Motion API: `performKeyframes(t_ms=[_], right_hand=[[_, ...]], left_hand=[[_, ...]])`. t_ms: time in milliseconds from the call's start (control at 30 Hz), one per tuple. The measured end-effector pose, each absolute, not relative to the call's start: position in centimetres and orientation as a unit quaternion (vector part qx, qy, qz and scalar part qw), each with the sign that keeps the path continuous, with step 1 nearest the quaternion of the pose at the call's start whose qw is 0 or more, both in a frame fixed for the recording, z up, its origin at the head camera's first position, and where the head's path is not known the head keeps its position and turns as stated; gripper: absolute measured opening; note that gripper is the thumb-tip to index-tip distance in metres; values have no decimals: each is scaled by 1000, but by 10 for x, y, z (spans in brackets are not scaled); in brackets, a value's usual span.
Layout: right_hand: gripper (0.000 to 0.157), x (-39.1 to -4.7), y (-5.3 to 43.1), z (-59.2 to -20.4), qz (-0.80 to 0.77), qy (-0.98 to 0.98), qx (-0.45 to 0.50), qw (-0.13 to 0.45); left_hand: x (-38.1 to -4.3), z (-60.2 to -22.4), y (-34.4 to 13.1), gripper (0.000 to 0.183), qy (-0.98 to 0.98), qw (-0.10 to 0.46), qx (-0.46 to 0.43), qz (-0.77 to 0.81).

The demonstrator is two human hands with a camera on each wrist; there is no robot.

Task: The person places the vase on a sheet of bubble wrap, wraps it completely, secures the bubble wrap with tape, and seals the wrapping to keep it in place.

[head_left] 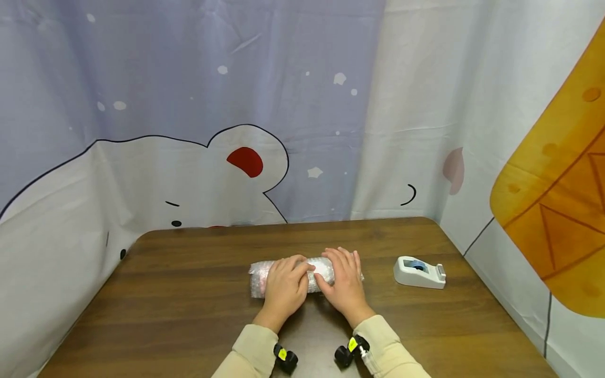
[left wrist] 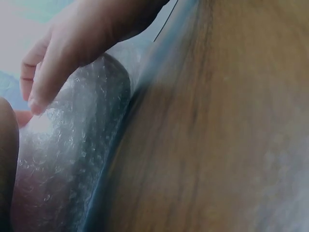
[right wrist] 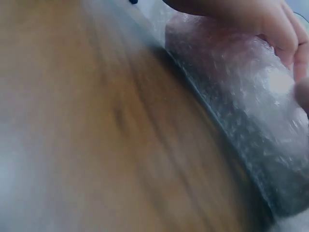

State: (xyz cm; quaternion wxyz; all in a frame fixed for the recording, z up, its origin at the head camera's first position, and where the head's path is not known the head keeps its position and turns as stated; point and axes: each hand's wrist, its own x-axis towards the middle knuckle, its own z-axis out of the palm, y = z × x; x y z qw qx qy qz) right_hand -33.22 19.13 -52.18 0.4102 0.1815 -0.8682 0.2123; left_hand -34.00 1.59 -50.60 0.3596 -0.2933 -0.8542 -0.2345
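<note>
A roll of bubble wrap [head_left: 322,269] lies crosswise on the table, with something pinkish showing through its left part. My left hand [head_left: 285,286] grips it left of the middle, fingers bent over the top. Toward its right end my right hand [head_left: 344,281] holds it, fingers reaching over the far side and thumb on the near side. The two thumbs point toward each other. Close up in the left wrist view, the clear bubbled plastic [left wrist: 77,140] curves down to the wood. What is wrapped inside is mostly hidden by the plastic and the hands.
A white tape dispenser [head_left: 419,274] with a blue-cored roll stands on the right side of the brown wooden table [head_left: 179,299]. Printed curtains [head_left: 302,105] hang behind the table's far edge and along both sides.
</note>
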Motion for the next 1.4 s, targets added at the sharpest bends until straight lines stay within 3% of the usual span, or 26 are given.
performKeyframes(t_ms=[333, 567, 633, 933, 1167, 1400], right_hand=[[97, -322, 207, -525, 152, -906, 220, 327], [73, -335, 230, -529, 346, -808, 236, 415], [71, -339, 237, -530, 387, -791, 228, 415], [69, -326, 244, -508, 611, -742, 204, 188], [50, -320, 241, -501, 628, -743, 168, 161], [43, -321, 241, -504, 616, -763, 120, 153]], left_hand=[[-342, -506, 15, 28, -855, 355, -299, -232], [-341, -511, 14, 23, -849, 364, -302, -234], [-341, -512, 14, 22, -850, 362, -303, -233], [-340, -509, 14, 21, -854, 354, -305, -228], [-337, -505, 11, 27, -865, 334, -299, -227], [-329, -497, 10, 35, -847, 352, -277, -288]])
